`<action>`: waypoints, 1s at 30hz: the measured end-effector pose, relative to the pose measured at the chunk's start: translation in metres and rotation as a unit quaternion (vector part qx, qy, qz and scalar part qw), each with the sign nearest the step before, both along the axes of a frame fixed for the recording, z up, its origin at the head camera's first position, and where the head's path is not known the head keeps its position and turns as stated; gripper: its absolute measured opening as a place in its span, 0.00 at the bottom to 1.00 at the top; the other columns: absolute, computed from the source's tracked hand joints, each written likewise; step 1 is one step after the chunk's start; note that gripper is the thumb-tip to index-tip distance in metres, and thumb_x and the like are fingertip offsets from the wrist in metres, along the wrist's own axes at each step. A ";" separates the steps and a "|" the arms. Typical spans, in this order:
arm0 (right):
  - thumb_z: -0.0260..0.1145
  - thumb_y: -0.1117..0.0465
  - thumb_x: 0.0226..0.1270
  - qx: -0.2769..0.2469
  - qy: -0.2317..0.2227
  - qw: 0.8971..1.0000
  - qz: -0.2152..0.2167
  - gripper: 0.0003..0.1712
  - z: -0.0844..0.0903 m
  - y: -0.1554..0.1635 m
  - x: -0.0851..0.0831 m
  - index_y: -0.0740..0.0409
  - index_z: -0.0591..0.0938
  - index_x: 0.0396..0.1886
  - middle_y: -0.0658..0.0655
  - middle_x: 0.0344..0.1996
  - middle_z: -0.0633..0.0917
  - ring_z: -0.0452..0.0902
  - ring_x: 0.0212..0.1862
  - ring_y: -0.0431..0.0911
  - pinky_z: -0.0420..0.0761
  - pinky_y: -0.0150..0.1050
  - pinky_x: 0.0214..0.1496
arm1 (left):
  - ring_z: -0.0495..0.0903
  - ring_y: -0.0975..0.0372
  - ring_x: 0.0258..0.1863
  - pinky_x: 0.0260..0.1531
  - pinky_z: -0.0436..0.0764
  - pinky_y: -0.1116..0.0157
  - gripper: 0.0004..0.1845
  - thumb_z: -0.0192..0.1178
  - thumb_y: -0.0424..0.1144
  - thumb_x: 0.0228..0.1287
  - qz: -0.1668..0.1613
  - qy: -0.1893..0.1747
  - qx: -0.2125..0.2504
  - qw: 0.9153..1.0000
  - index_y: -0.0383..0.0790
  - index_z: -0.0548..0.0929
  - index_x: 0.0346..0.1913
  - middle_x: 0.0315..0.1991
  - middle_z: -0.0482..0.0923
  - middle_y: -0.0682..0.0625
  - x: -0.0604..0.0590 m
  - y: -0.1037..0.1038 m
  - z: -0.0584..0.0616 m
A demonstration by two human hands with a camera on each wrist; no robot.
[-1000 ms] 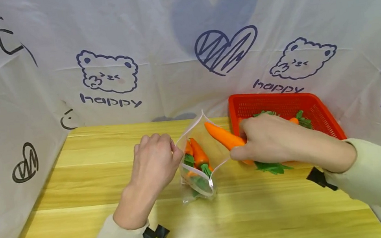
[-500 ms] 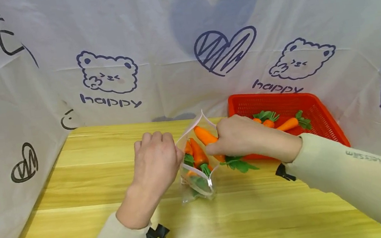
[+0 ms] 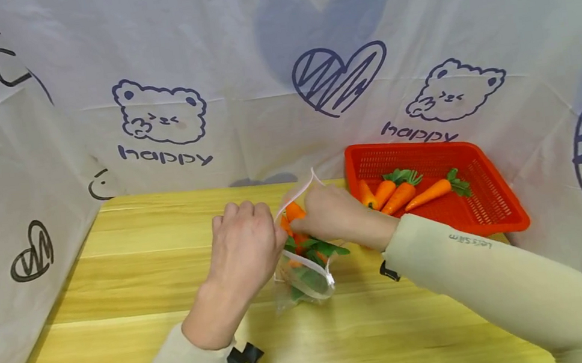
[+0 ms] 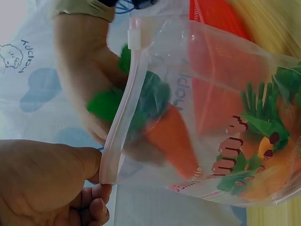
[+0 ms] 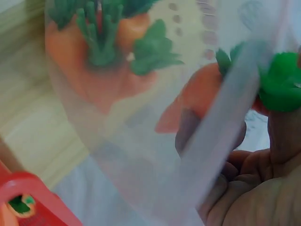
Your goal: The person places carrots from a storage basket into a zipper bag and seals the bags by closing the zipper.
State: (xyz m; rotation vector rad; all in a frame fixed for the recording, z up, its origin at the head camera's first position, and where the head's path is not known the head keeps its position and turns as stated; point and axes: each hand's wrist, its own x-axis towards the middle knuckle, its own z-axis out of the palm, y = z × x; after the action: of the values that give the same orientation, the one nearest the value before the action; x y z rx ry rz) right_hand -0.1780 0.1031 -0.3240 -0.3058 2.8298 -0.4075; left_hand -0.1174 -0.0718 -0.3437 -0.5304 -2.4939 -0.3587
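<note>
Red basket (image 3: 497, 214) with three carrots (image 3: 404, 193) (leafy tops), wooden table (image 3: 123, 323), bear-printed white cloth (image 3: 162, 112) behind.

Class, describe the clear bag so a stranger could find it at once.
On the wooden table, left of the red basket, stands a clear zip bag. The left hand pinches its rim. Unlike the basket, it is see-through, with carrots inside.

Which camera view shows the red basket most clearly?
The head view: the whole red basket with three carrots inside. The left wrist view shows it only blurred through the bag; the right wrist view shows just a corner.
</note>
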 end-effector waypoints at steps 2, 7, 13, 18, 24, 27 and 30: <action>0.69 0.46 0.68 -0.019 -0.001 1.000 -0.005 0.16 -0.009 -0.002 -0.003 0.51 0.82 0.28 0.49 0.15 0.73 0.77 0.20 0.46 0.74 0.37 0.23 | 0.66 0.51 0.22 0.25 0.56 0.61 0.17 0.64 0.32 0.55 -0.004 -0.001 0.003 1.000 0.42 0.64 0.19 0.19 0.63 0.49 0.000 0.001 0.000; 0.70 0.50 0.69 -0.056 -0.006 0.998 -0.012 0.09 -0.024 -0.001 -0.010 0.44 0.86 0.46 0.52 0.18 0.80 0.79 0.16 0.46 0.78 0.37 0.18 | 0.65 0.52 0.22 0.24 0.56 0.61 0.18 0.64 0.33 0.55 -0.004 0.003 0.004 1.000 0.42 0.64 0.19 0.19 0.63 0.49 0.001 0.001 -0.002; 0.67 0.57 0.73 -0.180 -0.082 0.979 -0.041 0.13 -0.023 0.003 -0.017 0.45 0.88 0.54 0.59 0.32 0.87 0.84 0.19 0.48 0.86 0.42 0.23 | 0.65 0.51 0.22 0.24 0.58 0.60 0.16 0.63 0.32 0.55 -0.003 -0.010 0.009 1.000 0.42 0.65 0.19 0.19 0.65 0.48 0.001 0.001 -0.003; 0.65 0.59 0.76 -0.210 -0.103 0.971 -0.051 0.10 -0.022 0.000 -0.013 0.53 0.88 0.51 0.60 0.31 0.87 0.82 0.17 0.47 0.86 0.42 0.24 | 0.66 0.51 0.22 0.24 0.60 0.60 0.15 0.63 0.33 0.56 0.002 -0.030 0.012 0.999 0.41 0.67 0.20 0.19 0.66 0.48 0.000 -0.002 -0.002; 0.62 0.56 0.76 0.071 0.075 0.991 0.085 0.18 -0.020 -0.001 0.008 0.55 0.79 0.23 0.49 0.14 0.72 0.68 0.18 0.44 0.69 0.38 0.22 | 0.65 0.51 0.22 0.25 0.60 0.60 0.16 0.62 0.34 0.60 0.017 -0.037 0.024 0.999 0.42 0.67 0.19 0.19 0.65 0.49 -0.001 -0.009 -0.002; 0.60 0.58 0.76 0.070 0.116 0.987 0.089 0.15 -0.009 0.006 0.021 0.54 0.76 0.25 0.50 0.17 0.72 0.70 0.21 0.46 0.70 0.41 0.24 | 0.66 0.51 0.23 0.25 0.61 0.59 0.16 0.61 0.36 0.62 0.027 -0.063 0.029 0.997 0.42 0.68 0.19 0.19 0.66 0.49 -0.001 -0.013 -0.001; 0.59 0.57 0.76 0.049 0.175 0.982 0.060 0.15 0.003 0.019 0.030 0.53 0.76 0.26 0.51 0.17 0.74 0.73 0.21 0.48 0.71 0.43 0.21 | 0.68 0.51 0.24 0.27 0.62 0.58 0.16 0.62 0.37 0.63 0.037 -0.095 0.031 0.994 0.42 0.70 0.20 0.20 0.68 0.49 -0.002 -0.017 -0.001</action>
State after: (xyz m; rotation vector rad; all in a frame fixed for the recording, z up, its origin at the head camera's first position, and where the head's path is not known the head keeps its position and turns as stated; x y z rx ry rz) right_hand -0.1480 0.1226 -0.3211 -0.5762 3.1354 -0.2019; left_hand -0.1193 -0.0884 -0.3447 -0.3921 -2.6674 -0.4769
